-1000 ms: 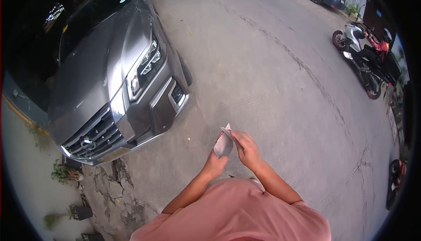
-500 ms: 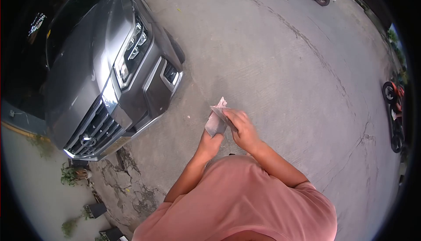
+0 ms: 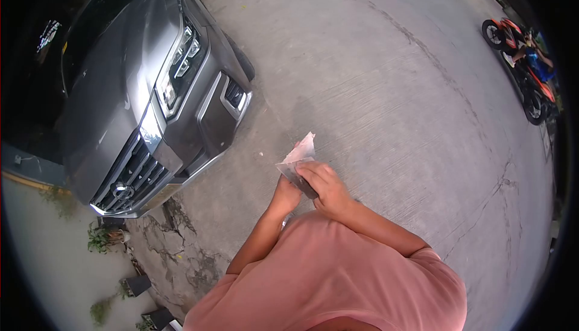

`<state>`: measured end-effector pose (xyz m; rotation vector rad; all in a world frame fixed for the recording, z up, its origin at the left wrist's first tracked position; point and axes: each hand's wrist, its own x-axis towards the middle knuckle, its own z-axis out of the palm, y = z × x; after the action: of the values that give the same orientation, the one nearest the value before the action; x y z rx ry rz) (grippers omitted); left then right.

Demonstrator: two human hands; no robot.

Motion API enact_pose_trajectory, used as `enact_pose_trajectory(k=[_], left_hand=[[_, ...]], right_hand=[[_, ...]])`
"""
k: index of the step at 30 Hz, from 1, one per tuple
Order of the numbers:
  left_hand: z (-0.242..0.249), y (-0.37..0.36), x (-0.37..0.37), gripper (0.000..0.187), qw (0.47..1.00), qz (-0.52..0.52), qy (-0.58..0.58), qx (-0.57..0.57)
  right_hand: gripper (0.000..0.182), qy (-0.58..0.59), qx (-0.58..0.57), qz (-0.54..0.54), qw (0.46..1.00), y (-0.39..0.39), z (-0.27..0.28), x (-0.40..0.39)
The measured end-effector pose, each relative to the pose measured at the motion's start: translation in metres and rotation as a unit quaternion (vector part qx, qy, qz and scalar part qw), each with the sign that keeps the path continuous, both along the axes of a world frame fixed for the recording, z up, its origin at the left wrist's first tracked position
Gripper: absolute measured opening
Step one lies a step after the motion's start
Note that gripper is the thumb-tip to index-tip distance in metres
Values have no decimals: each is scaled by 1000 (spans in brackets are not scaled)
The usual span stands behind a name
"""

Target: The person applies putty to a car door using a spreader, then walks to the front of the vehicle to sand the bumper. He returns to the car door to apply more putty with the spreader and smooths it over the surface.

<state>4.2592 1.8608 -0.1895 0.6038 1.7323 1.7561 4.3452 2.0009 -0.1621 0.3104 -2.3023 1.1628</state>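
In front of my chest both hands work close together in the head view. My left hand point(image 3: 286, 196) is closed on a thin flat plate point(image 3: 303, 149) that carries a pale pinkish paste along its upper part. My right hand point(image 3: 332, 191) grips a grey flat scraper point(image 3: 299, 178), its fingers pressed along the blade. The scraper lies across the lower part of the plate and hides much of it, along with some left fingers. Whether the two blades touch cannot be made out.
A grey car point(image 3: 136, 90) stands close on the left, its front bumper near my hands. Cracked concrete point(image 3: 181, 252) and potted plants point(image 3: 108, 237) lie at lower left. On the road at right is an orange motorcycle point(image 3: 512, 59) with a person in blue.
My right hand has drawn the scraper down and left over the plate, baring more paste at its tip. The orange motorcycle has moved up the right side; the dark motorcycle has left the view.
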Motion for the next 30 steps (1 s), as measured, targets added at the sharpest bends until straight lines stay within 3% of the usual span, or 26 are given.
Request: enact_pose_trajectory(k=[1,2,3,6,7,8,10,11,13,14,17,18,22,25,26,30], left_hand=[[3,4,3,79,998,4,-51,27],[4,4,11,74,999,11,35,-5],[5,4,14,75,1000,19,11,11],[5,1,4,77,997,68,-10,19],[3,-2,1,76,999,41,-25,-3],[2,-5,-1,75,999,13,-40,-24],[13,2,14,68,999,39,14,0],[10,-1,24,67,1000,13,-23,8],[10,-8,33,64,995,-37,-93,19],[14,-6,35,61,984,53,-169,5],[14,-18,-3,54,916,54,-353,185],[25,-19,-6,51,913,96,-351,186],[29,-41,-23,47,914,38,-357,191],[21,-37,-6,44,928,22,-340,152],[19,-33,-4,45,943,39,-298,142],[3,-9,-7,50,978,154,-108,90]], right_hand=[[58,-21,-28,-41,999,10,-12,-8],[58,-42,-55,-81,994,22,-23,-16],[58,-65,-85,-120,987,25,-21,-19],[45,-23,-15,-18,999,3,-5,0],[42,-17,-7,27,999,-3,-4,3],[34,-21,-29,0,999,4,-16,-3],[34,-121,-137,-80,980,34,-33,-23],[34,-170,-191,-118,959,45,-39,-25],[29,-136,-312,-127,932,60,-46,-16],[28,-122,-370,-130,912,60,-49,-12],[28,8,-168,-124,978,53,-21,9],[31,12,-130,-89,987,54,-19,15],[31,68,3,11,998,49,3,27],[27,-17,-136,-54,989,65,5,8],[33,-86,-168,-60,980,69,9,7],[47,-103,-458,8,883,33,11,24]])
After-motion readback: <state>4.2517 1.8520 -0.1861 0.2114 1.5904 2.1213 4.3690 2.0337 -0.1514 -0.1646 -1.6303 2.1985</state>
